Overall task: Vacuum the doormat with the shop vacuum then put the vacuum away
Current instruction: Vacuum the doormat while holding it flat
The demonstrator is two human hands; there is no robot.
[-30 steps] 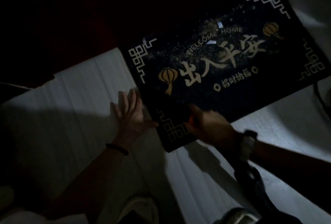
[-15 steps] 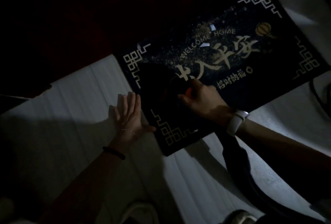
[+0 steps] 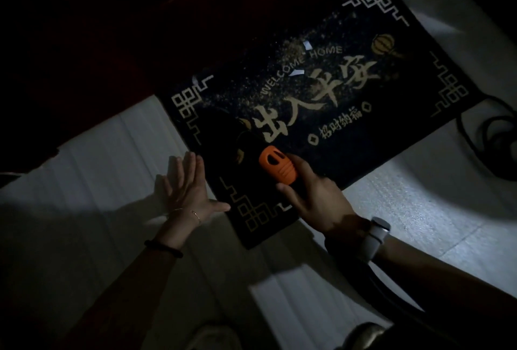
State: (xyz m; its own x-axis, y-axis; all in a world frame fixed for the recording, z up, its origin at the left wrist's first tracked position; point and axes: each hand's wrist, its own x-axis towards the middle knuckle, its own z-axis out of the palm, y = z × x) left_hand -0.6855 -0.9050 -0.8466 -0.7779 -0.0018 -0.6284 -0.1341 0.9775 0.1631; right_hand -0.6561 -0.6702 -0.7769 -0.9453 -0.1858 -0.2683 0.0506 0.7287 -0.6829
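A dark doormat (image 3: 377,126) with gold characters and "WELCOME HOME" lies slanted on the pale floor, sprinkled with fine crumbs and a few white scraps near its middle. My right hand (image 3: 313,198) grips the orange handle (image 3: 277,166) of the vacuum hose, whose dark nozzle (image 3: 223,142) sits on the mat's left part and is hard to make out. The black hose (image 3: 391,288) runs back under my right forearm. My left hand (image 3: 187,190) lies flat on the floor, fingers straight, its thumb touching the mat's near left edge.
A dark reddish door or threshold (image 3: 195,14) borders the mat's far side. A black cable (image 3: 481,137) loops on the floor at the right. The room is dim. A shoe tip (image 3: 212,335) shows at the bottom.
My right hand drew back toward me along the mat, and the orange handle now shows clearly. The left hand stayed flat at the mat's edge.
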